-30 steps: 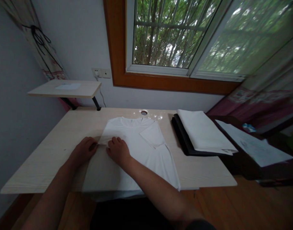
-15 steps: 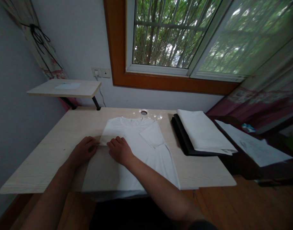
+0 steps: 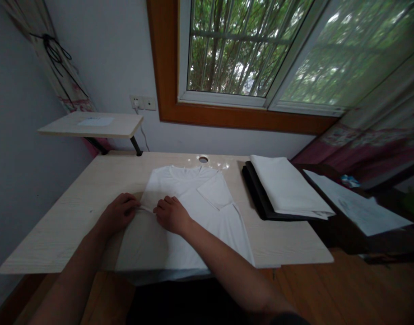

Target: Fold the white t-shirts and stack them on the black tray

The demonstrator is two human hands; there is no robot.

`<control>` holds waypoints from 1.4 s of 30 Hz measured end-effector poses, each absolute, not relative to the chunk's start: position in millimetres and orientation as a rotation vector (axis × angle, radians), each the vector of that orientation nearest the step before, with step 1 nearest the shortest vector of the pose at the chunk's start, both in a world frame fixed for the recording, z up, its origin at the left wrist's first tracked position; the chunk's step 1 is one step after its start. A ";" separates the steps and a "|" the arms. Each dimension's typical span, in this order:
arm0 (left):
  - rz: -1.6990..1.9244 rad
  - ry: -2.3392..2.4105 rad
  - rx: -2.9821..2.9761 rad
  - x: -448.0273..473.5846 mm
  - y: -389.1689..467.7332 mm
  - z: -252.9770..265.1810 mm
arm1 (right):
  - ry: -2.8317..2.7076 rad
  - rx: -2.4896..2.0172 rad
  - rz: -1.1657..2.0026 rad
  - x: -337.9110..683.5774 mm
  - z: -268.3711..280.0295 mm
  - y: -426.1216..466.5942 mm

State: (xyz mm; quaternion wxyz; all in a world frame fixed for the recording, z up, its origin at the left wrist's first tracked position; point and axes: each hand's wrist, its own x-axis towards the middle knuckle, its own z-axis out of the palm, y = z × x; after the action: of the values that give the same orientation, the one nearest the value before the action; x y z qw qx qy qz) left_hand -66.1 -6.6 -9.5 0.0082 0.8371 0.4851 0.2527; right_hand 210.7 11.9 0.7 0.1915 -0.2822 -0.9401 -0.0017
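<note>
Hands meet on the white T-shirt (image 3: 193,216) — left hand (image 3: 118,213) and right hand (image 3: 171,214) pinch its folded sleeve edge between them; folded clothes (image 3: 288,189) lie well right.

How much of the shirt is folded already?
Partly. The right sleeve already lies folded in over the shirt, and a folded stack sits beside it. Both hands, left and right, pinch the left side. The bottom hem hangs off the table, unfolded.
</note>
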 end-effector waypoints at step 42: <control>0.405 1.967 2.590 57.6 88.2 -25.8 | -2.447 -1.072 0.182 268.9 1.5 41.7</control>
State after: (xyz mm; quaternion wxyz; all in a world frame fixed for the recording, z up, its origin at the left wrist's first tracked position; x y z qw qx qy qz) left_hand 57.6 88.2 -25.8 -0.0680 0.7884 0.5988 0.1232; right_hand 268.9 41.7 1.5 0.2301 -0.3896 -0.8893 0.0660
